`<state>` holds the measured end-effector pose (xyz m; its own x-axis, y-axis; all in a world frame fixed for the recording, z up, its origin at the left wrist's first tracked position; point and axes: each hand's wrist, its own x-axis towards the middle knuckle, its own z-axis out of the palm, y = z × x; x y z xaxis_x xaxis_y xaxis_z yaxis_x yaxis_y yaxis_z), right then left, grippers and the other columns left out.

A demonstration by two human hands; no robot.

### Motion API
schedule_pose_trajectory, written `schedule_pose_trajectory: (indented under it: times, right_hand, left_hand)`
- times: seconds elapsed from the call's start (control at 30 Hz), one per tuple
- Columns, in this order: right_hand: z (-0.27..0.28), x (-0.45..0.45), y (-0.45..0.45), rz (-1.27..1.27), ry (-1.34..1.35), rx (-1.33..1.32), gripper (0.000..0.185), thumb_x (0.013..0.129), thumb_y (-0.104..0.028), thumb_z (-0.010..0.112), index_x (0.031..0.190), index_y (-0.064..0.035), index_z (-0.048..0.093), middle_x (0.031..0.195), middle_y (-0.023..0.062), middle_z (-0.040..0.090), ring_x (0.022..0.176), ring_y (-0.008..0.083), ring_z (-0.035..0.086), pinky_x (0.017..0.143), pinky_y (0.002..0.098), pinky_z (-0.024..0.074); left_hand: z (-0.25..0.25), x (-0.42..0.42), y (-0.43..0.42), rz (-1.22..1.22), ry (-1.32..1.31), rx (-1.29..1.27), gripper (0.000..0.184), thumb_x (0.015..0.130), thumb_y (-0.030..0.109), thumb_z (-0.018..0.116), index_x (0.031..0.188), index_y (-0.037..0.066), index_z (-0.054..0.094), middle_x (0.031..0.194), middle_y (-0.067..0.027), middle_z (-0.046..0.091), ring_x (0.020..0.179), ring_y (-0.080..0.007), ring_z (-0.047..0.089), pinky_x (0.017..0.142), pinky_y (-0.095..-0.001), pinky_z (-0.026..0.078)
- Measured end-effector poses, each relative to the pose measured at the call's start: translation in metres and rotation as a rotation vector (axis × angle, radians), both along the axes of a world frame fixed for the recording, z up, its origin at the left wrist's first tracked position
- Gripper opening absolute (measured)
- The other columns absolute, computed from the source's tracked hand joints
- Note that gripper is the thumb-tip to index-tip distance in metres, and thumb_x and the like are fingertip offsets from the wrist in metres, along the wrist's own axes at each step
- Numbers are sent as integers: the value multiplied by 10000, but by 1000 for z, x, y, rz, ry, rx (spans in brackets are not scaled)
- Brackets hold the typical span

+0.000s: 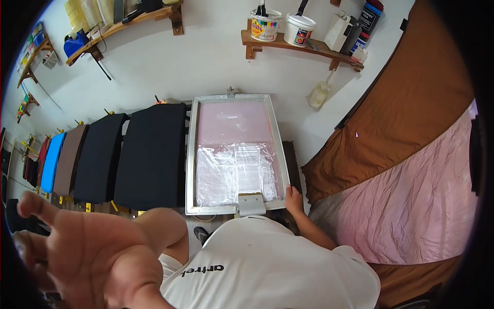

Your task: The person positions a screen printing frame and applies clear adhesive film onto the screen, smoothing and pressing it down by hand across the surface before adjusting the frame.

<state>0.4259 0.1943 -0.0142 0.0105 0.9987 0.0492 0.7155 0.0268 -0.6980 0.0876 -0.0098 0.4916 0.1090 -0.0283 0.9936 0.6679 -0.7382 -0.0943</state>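
My left hand (92, 252) is raised close to the camera at the lower left, palm toward me, fingers apart and loosely bent, with nothing in it. At the near right corner of a screen printing frame (191, 159), my right hand (294, 200) has its fingers closed around the metal edge. The frame's mesh (234, 121) is pinkish, and shiny clear tape or film (221, 172) covers its near half. A metal bracket (251, 206) sits on the near edge, and a small clamp (230, 92) on the far edge.
Left of the frame runs a row of boards with black (151, 154), brown (70, 160) and blue (53, 162) fabric. Paint buckets (300, 31) stand on a wall shelf (280, 45). Another shelf (121, 28) hangs at upper left. Brown and pink cloth (396, 103) hangs at right.
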Motion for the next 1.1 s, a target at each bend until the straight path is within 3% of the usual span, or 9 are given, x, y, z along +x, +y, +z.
schedule_pose_trajectory:
  times: [0.1,0.13,0.17,0.23,0.3,0.47,0.9,1.0,1.1]
  right_hand:
    - [-4,2,0,2,-24,-15,513,1040,-444,439,877,12,609,822,283,638,836,508,611,706,564,452]
    - [-2,2,-1,1,-19,-11,516,1041,-446,438,881,12,613,822,282,639,836,507,613,707,561,454]
    - [-1,1,-1,-1,-14,-4,518,1041,-449,438,885,12,617,823,282,640,837,506,615,709,559,457]
    - [2,-1,-1,-5,-18,-7,522,1041,-450,437,884,14,617,825,283,640,840,506,616,711,557,458]
    - [3,1,-1,-1,-32,-16,526,1041,-452,436,884,16,616,827,283,641,842,506,617,712,556,459]
    - [1,2,-1,8,4,-31,527,1042,-451,430,891,19,614,834,291,637,861,506,616,733,562,462]
    - [13,-1,0,-38,28,-88,510,1028,-475,444,914,-5,608,901,304,637,950,533,582,787,587,462]
    - [5,1,-4,-52,4,-52,460,1015,-460,492,979,-16,604,891,281,658,912,503,622,771,557,486]
    - [2,4,5,-124,172,164,350,942,-338,664,1098,-29,610,987,171,692,898,342,668,797,441,523]
  left_hand:
    - [-4,-7,3,93,-88,43,1041,651,493,865,1490,227,307,1513,-12,359,1401,-200,370,1191,-510,251]
    - [-2,-21,-2,-4,345,-209,1004,831,489,770,1580,144,195,1593,-61,315,1487,-258,274,1165,-533,316]
    - [-3,-21,-2,-6,349,-205,1004,831,489,770,1580,144,195,1593,-61,315,1487,-258,274,1165,-533,316]
    - [-4,-11,1,-102,343,-317,1066,723,399,878,1580,332,246,1620,11,277,1484,-266,274,1200,-591,176]
    - [-6,4,-9,-125,320,-388,1074,717,336,897,1576,379,253,1634,33,244,1496,-248,236,1192,-577,182]
    - [-16,18,-24,-91,-88,-267,1115,502,609,949,1465,402,425,1488,153,308,1309,-268,281,1065,-535,226]
    - [3,11,-3,-192,158,-365,1115,617,678,852,1468,112,406,1409,-97,431,1286,-311,394,1023,-538,325]
    - [-13,5,14,-197,133,-429,1134,643,694,829,1469,45,402,1390,-154,460,1281,-321,420,1013,-538,347]
    - [-88,-10,39,-69,-220,-479,862,801,589,723,1355,-36,510,1244,-187,574,1161,-295,519,996,-416,394]
